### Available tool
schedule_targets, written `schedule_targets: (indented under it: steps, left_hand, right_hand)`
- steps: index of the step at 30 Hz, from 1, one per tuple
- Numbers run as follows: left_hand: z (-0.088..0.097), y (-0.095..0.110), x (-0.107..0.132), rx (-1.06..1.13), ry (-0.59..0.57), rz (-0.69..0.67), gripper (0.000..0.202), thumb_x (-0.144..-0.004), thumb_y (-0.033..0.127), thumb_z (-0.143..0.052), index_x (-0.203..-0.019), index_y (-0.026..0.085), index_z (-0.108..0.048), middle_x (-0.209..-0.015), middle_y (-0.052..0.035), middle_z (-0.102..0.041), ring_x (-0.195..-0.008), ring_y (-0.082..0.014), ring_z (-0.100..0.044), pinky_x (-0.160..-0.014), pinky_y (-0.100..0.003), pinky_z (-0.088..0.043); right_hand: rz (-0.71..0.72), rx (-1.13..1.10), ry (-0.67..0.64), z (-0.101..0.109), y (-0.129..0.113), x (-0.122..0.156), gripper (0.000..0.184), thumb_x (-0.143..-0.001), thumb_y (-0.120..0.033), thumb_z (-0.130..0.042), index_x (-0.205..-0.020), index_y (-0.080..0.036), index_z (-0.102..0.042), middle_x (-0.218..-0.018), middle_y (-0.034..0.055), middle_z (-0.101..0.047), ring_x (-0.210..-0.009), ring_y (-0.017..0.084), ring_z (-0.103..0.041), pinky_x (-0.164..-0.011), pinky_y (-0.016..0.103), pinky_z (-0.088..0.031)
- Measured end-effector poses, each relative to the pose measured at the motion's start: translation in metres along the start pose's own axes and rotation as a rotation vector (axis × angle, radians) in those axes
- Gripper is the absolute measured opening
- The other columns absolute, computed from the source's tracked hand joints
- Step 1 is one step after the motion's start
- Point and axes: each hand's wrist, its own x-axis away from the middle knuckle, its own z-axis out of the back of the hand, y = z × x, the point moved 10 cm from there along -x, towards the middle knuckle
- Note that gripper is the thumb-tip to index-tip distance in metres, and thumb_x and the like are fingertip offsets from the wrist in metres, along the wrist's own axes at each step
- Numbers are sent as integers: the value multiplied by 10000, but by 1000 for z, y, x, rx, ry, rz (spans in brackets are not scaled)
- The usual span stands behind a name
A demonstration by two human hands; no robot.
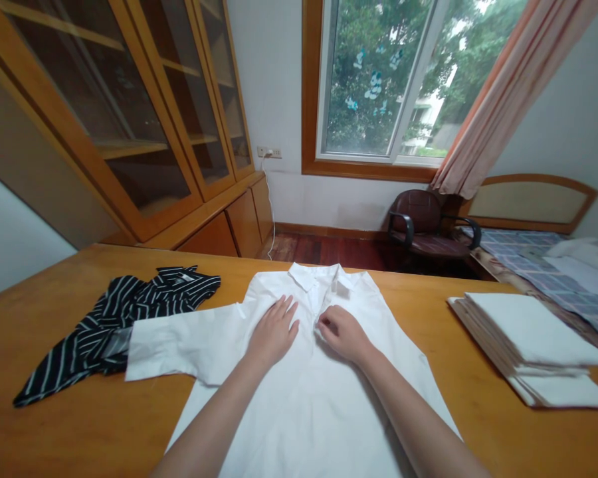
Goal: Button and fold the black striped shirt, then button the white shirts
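A white collared shirt (299, 392) lies spread front-up on the wooden table (80, 431), its collar toward the window and one sleeve stretched out to the left. My left hand (275, 329) rests flat on the shirt's chest, fingers spread and open. My right hand (343, 332) is just right of the shirt's front placket, fingers curled in a pinch on the fabric there. The two hands are a short gap apart.
A black-and-white striped garment (114, 318) lies crumpled at the left, partly under the white sleeve. A stack of folded white cloth on boards (528, 345) sits at the table's right edge. Beyond the table are a wooden cabinet, a dark chair (428, 229) and a bed.
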Motion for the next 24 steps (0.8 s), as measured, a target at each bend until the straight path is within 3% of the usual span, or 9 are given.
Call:
schedule_targets:
  steps: [4, 13, 20, 24]
  left_hand:
    - [0, 1, 0, -48, 17, -4, 466, -977, 303, -451, -1409, 153, -540, -1526, -117, -468, -1441, -271, -398, -1181, -456, -362]
    - [0, 0, 0, -55, 12, 23, 466, -978, 317, -443, -1413, 182, -540, -1530, -80, -470, -1439, -258, -402, -1186, -428, -355]
    - [-1, 1, -1, -48, -5, 18, 466, -978, 305, -448, -1408, 153, -545, -1530, -102, -465, -1441, -271, -399, -1187, -433, -350]
    - [-2, 0, -1, -62, -7, 8, 468, -988, 313, -429, -1412, 148, -541, -1534, -103, -459, -1445, -270, -392, -1190, -437, -344]
  right_hand:
    - [122, 138, -158, -21, -34, 14, 102, -875, -224, -589, -791, -196, -641, -804, 53, -611, -825, 206, -527, -768, 331, -396]
    - [183, 292, -331, -49, -65, 35, 224, -933, -347, -601, -778, -187, -626, -805, 31, -606, -797, 177, -495, -731, 327, -336]
    - [155, 362, -269, -43, -65, 41, 302, -996, -352, -534, -767, -183, -633, -790, 41, -627, -874, 196, -489, -797, 336, -328]
    - [201, 349, -237, -28, -63, 47, 392, -1014, -360, -504, -684, -182, -616, -682, 27, -601, -775, 177, -478, -800, 334, -334]
